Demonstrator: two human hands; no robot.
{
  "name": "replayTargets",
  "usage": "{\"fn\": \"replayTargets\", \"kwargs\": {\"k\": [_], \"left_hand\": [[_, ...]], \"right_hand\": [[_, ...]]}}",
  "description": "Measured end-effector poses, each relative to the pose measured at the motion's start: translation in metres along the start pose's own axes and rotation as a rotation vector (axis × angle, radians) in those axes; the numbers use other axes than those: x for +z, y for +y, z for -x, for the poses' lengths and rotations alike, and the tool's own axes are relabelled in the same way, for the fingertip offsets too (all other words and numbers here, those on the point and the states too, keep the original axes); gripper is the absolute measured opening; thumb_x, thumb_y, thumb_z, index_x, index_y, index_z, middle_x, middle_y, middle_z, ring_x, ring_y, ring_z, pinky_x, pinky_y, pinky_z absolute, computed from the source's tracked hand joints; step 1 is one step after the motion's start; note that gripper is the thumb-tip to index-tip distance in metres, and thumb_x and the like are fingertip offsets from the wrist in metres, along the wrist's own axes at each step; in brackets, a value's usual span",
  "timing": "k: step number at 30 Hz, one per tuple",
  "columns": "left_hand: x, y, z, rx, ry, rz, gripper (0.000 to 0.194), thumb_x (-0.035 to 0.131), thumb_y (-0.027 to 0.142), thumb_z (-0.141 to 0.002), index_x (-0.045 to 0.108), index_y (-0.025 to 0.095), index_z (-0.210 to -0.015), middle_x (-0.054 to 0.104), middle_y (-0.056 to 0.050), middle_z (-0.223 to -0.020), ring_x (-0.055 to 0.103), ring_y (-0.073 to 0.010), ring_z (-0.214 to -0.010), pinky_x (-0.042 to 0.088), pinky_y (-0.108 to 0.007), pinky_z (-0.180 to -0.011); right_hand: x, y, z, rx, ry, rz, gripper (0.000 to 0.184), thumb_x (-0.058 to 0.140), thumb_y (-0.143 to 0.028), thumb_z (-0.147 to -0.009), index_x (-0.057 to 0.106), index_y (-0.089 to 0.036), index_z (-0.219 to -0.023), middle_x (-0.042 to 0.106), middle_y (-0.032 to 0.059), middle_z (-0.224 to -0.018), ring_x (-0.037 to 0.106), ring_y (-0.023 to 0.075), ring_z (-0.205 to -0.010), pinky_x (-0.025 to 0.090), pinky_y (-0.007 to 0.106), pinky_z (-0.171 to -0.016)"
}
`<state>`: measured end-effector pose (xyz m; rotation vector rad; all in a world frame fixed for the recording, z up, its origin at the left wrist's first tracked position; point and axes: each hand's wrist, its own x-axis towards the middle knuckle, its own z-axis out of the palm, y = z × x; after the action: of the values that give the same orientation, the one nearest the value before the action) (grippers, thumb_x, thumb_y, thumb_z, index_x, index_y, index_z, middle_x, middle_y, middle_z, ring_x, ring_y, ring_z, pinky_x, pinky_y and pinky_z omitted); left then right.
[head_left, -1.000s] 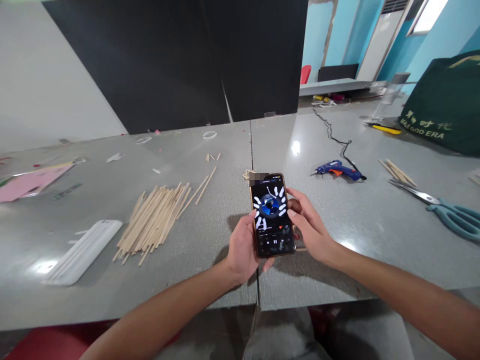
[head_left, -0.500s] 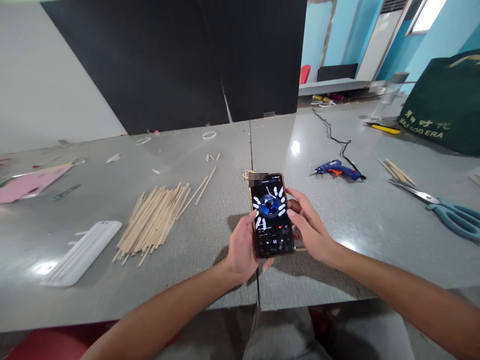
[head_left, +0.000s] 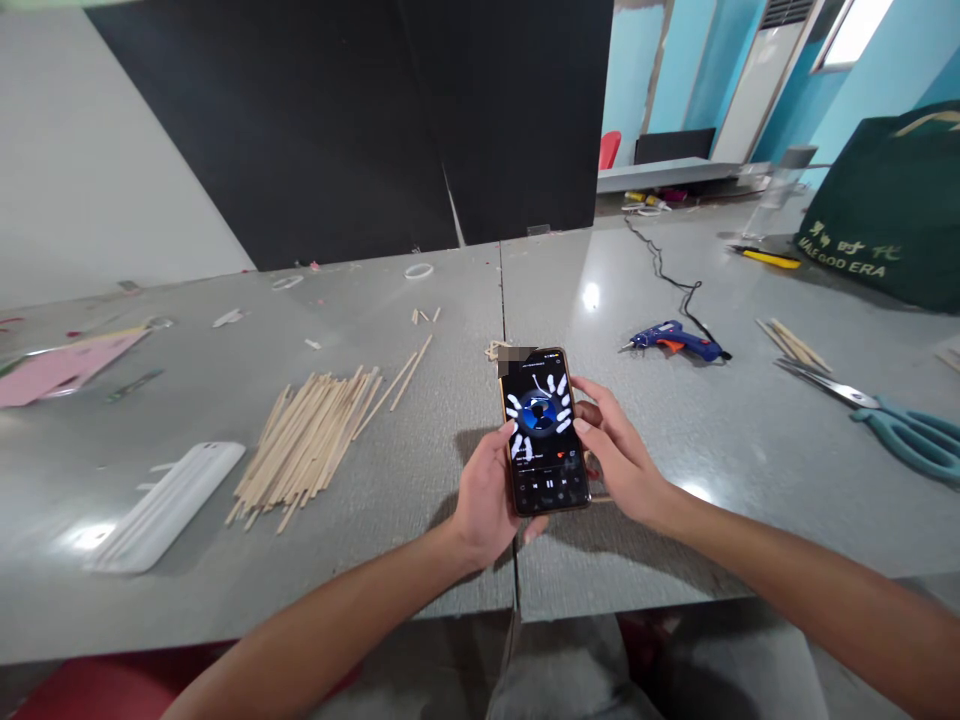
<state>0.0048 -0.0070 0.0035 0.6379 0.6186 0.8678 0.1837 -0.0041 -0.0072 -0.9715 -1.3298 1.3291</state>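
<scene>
A smartphone (head_left: 544, 432) is held upright between both hands above the table, its screen lit with a music player and a round blue picture. My left hand (head_left: 487, 490) grips its left side, thumb at the edge and a fingertip showing below. On the other side my right hand (head_left: 615, 450) closes round the right edge, with the thumb near the screen. Partly hidden behind the phone lie some small wooden stick pieces (head_left: 498, 350). To the left rests a pile of wooden sticks (head_left: 307, 445).
A blue glue gun (head_left: 675, 340) with a black cord lies right of the phone. Teal-handled scissors (head_left: 900, 425), a few sticks (head_left: 799, 345), a yellow utility knife (head_left: 772, 258) and a dark green bag (head_left: 889, 210) are farther right. A white plastic packet (head_left: 169, 505) sits at left.
</scene>
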Motion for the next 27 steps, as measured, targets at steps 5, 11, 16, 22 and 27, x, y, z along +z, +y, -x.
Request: {"fn": "replayTargets", "kwargs": {"k": [5,11,16,22,27], "left_hand": [[-0.0004,0.0002,0.0,-0.004,-0.011,0.006,0.04,0.056,0.055,-0.098,0.064,0.017,-0.109,0.072,-0.008,-0.09,0.07,-0.0223,-0.062,0.044,-0.021,-0.03],[-0.0029,-0.0009,-0.0006,0.006,-0.023,0.011,0.041,0.057,0.055,-0.099,0.065,0.016,-0.109,0.072,-0.01,-0.091,0.071,-0.023,-0.063,0.044,-0.021,-0.031],[-0.0019,-0.0003,0.0,0.002,-0.019,0.019,0.04,0.056,0.054,-0.099,0.064,0.017,-0.112,0.073,-0.01,-0.093,0.073,-0.024,-0.064,0.044,-0.022,-0.03],[-0.0009,-0.0003,0.0001,0.006,-0.009,0.005,0.041,0.056,0.056,-0.098,0.064,0.016,-0.108,0.072,-0.01,-0.091,0.07,-0.0227,-0.062,0.043,-0.022,-0.029],[-0.0018,-0.0004,0.0003,-0.005,0.008,0.008,0.042,0.056,0.056,-0.098,0.064,0.016,-0.11,0.073,-0.011,-0.095,0.071,-0.023,-0.062,0.042,-0.022,-0.029]], "right_hand": [[0.0,-0.0007,0.0006,-0.002,-0.002,-0.009,0.052,0.051,-0.047,-0.106,0.04,-0.035,-0.155,0.062,0.0063,-0.112,0.056,0.0165,-0.078,0.047,0.024,-0.053],[0.0002,-0.0012,0.0008,0.013,0.0,-0.006,0.053,0.051,-0.049,-0.107,0.039,-0.036,-0.156,0.062,0.0055,-0.109,0.054,0.0168,-0.076,0.048,0.026,-0.055],[0.0001,-0.0013,0.0005,0.007,-0.001,-0.003,0.052,0.051,-0.049,-0.107,0.039,-0.036,-0.156,0.061,0.0051,-0.107,0.053,0.0162,-0.075,0.047,0.026,-0.055],[-0.0005,-0.0019,0.0003,0.012,-0.007,-0.004,0.053,0.051,-0.052,-0.107,0.039,-0.036,-0.156,0.062,0.0064,-0.112,0.055,0.017,-0.077,0.048,0.026,-0.055],[0.0,-0.0014,-0.0005,0.014,-0.001,0.004,0.053,0.051,-0.052,-0.107,0.039,-0.036,-0.156,0.061,0.005,-0.107,0.053,0.0162,-0.074,0.048,0.027,-0.055]]}}
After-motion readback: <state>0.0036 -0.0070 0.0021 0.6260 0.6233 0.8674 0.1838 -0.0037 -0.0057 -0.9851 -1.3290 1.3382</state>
